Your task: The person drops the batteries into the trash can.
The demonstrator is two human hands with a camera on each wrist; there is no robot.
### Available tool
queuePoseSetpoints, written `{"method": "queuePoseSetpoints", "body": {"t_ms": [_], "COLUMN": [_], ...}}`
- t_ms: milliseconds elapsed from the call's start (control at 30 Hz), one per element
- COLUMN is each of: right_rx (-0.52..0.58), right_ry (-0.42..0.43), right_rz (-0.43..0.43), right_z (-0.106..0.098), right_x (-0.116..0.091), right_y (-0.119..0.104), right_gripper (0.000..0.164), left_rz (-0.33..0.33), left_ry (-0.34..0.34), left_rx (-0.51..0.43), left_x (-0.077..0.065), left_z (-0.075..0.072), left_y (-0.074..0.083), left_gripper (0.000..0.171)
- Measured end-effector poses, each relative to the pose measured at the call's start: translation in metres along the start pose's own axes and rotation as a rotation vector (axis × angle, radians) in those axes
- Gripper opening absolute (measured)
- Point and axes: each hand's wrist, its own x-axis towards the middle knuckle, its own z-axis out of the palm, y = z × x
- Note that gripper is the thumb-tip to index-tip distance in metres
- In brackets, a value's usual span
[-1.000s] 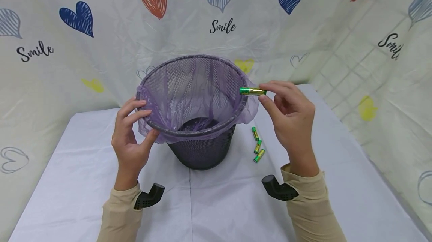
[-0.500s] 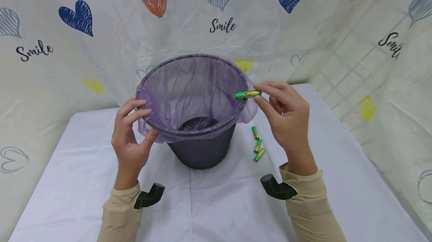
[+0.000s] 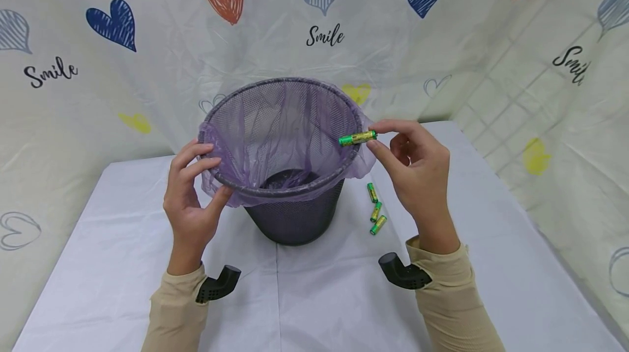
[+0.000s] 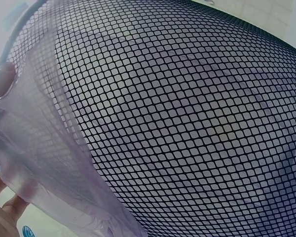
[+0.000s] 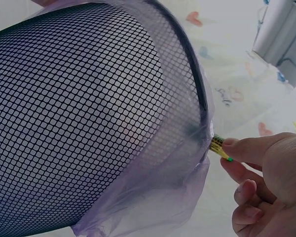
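Observation:
A black mesh wastebasket (image 3: 295, 224) stands tilted on the table, lined with a thin purple bin bag (image 3: 275, 123) folded over its rim. My left hand (image 3: 194, 204) grips the left side of the rim through the bag, fingers over the inside and thumb at the front. Between thumb and index finger, my right hand (image 3: 417, 172) pinches the end of a green and gold battery (image 3: 357, 137). The battery's far end reaches over the right rim, and the right wrist view shows it (image 5: 218, 146) close behind the bag's edge.
On the table (image 3: 324, 297), right of the basket, lie three more batteries (image 3: 375, 211) in a short row. A white curtain (image 3: 265, 41) printed with hearts hangs behind. Each sleeve carries a black curved mount (image 3: 218, 285) at the wrist.
My right hand has moved slightly left with the battery, bringing its end further over the basket's rim. The left hand and the batteries on the table have stayed in place.

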Motion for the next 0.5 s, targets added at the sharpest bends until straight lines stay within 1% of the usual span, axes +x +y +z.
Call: {"method": "queuePoseSetpoints", "body": {"t_ms": [267,500], "right_rx": [0.02,0.029], "right_ry": [0.002,0.014], "right_rz": [-0.015,0.001], "right_z": [0.0005,0.0009], "right_x": [0.0008,0.0001], "right_y": [-0.0001,0.0007], "right_gripper": [0.02,0.018], "left_rz": [0.002,0.001], "left_ry": [-0.003,-0.008], "left_rx": [0.009,0.015], "left_x": [0.0007,0.0004], "left_z": [0.0005,-0.0001], "left_y": [0.0012,0.0013], "left_gripper": [0.049,0.049]}}
